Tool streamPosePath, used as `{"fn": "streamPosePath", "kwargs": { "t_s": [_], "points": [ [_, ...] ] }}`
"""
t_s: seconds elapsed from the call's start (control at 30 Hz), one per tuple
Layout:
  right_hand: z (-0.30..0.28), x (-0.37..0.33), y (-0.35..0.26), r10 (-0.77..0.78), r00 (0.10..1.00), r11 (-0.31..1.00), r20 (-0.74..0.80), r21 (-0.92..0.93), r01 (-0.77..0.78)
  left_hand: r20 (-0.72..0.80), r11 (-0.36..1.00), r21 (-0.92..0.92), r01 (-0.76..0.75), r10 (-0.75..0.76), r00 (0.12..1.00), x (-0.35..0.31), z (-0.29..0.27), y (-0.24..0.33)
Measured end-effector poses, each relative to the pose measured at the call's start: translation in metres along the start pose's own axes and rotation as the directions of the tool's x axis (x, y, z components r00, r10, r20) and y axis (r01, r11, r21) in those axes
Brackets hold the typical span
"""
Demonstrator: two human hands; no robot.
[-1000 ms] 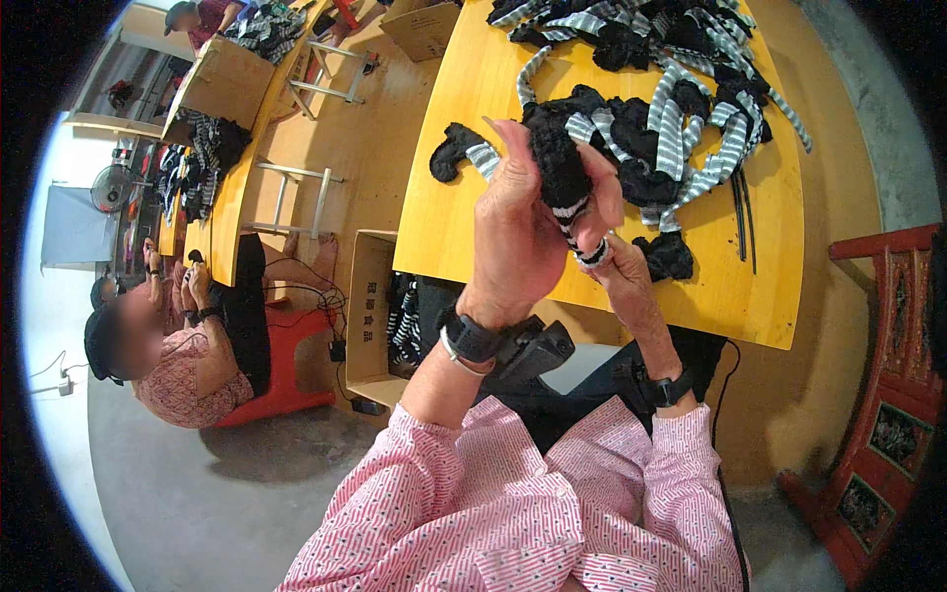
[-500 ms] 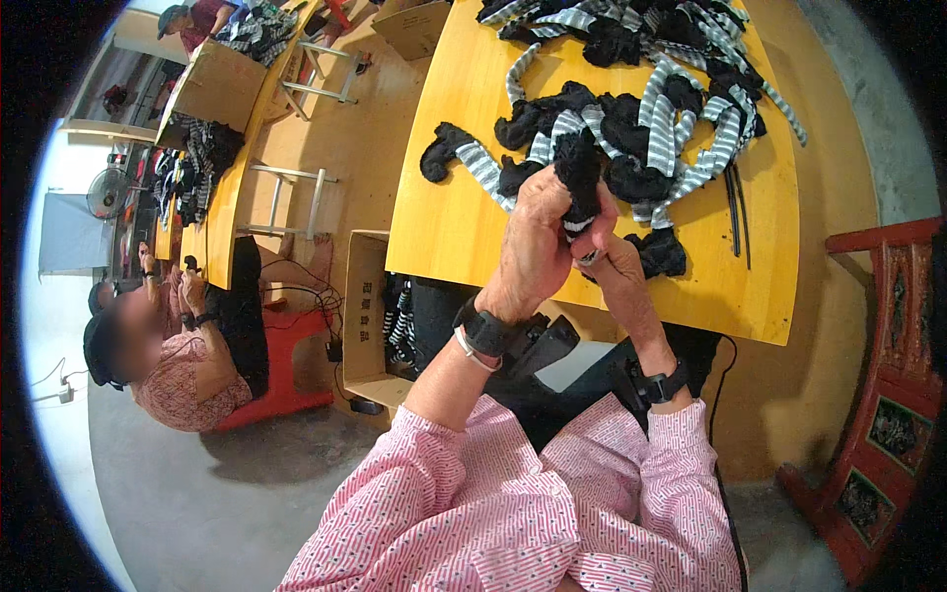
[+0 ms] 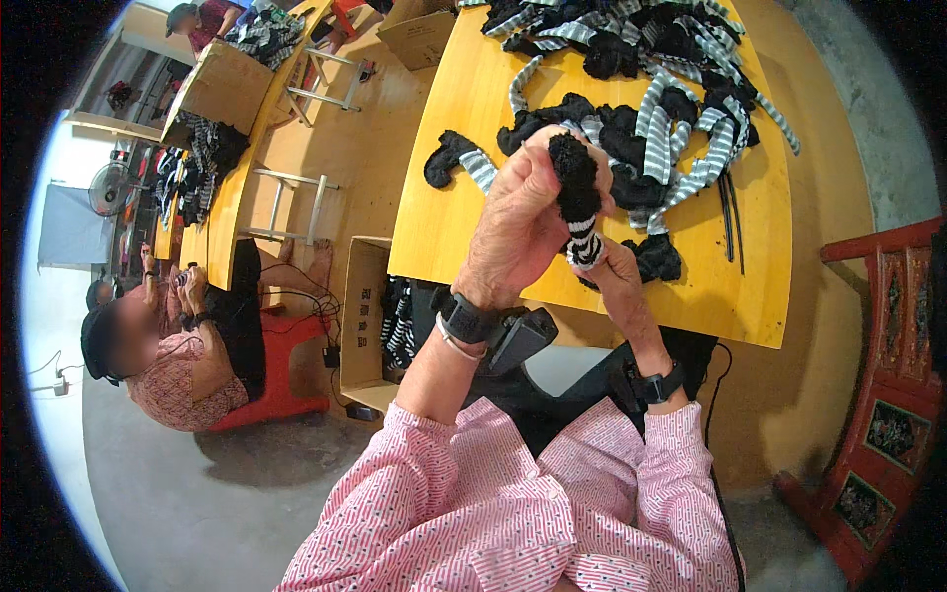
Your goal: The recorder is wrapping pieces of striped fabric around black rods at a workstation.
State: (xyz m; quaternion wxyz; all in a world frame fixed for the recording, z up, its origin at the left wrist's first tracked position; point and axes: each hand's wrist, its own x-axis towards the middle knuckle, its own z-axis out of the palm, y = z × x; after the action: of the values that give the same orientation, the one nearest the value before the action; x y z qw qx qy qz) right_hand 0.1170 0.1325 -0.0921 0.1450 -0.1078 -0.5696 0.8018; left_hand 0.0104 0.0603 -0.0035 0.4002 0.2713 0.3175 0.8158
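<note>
Over the near part of the yellow table, a sock (image 3: 574, 180) is stretched upright between my hands; its fuzzy black part is on top and a black-and-white striped part below. My left hand (image 3: 518, 212) wraps around the black part from the left, fingers curled behind it. Lower down, my right hand (image 3: 618, 279) pinches the striped end. Just beyond lie several grey-and-white striped socks (image 3: 659, 133) with fuzzy black ends, heaped and tangled. One black bunched piece (image 3: 655, 259) rests right beside my right hand, and another striped sock (image 3: 456, 161) lies to the left.
Two thin black rods (image 3: 734, 222) lie on the table (image 3: 760, 306) at right. An open cardboard box (image 3: 367, 367) with striped pieces stands below its left edge. A red carved wooden frame (image 3: 878, 395) is at right. At left, a seated co-worker (image 3: 192, 365) works by another table.
My left hand has risen slightly and turned, drawing the black part upward. More of the striped part now shows between my hands. My right hand stays low, nearly in place.
</note>
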Motion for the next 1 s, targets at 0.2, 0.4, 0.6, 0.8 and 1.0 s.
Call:
{"fn": "streamPosePath", "kwargs": {
  "t_s": [0.2,0.4,0.6,0.8,1.0],
  "points": [
    [-0.013,0.000,0.012,-0.068,0.989,0.993,0.134,-0.084,0.080,-0.032,0.995,-0.007,-0.094,0.094,0.995,-0.004,0.007,0.004],
    [-0.010,0.001,0.006,-0.013,0.992,0.999,0.127,-0.035,0.018,0.001,0.981,0.143,-0.132,0.133,0.991,-0.004,-0.004,0.007],
    [-0.013,0.001,0.024,-0.076,0.996,0.992,0.042,-0.102,0.080,-0.096,0.952,0.242,-0.189,0.217,0.971,-0.003,0.021,0.009],
    [-0.010,0.002,0.021,-0.016,0.996,0.995,0.088,-0.101,0.025,-0.236,0.922,0.223,-0.317,0.366,0.900,-0.003,0.019,0.000],
    [-0.007,0.001,0.017,-0.033,0.998,0.999,0.055,-0.028,0.035,-0.318,0.974,0.137,-0.182,0.217,0.923,-0.004,0.024,0.004]
  ]
}}
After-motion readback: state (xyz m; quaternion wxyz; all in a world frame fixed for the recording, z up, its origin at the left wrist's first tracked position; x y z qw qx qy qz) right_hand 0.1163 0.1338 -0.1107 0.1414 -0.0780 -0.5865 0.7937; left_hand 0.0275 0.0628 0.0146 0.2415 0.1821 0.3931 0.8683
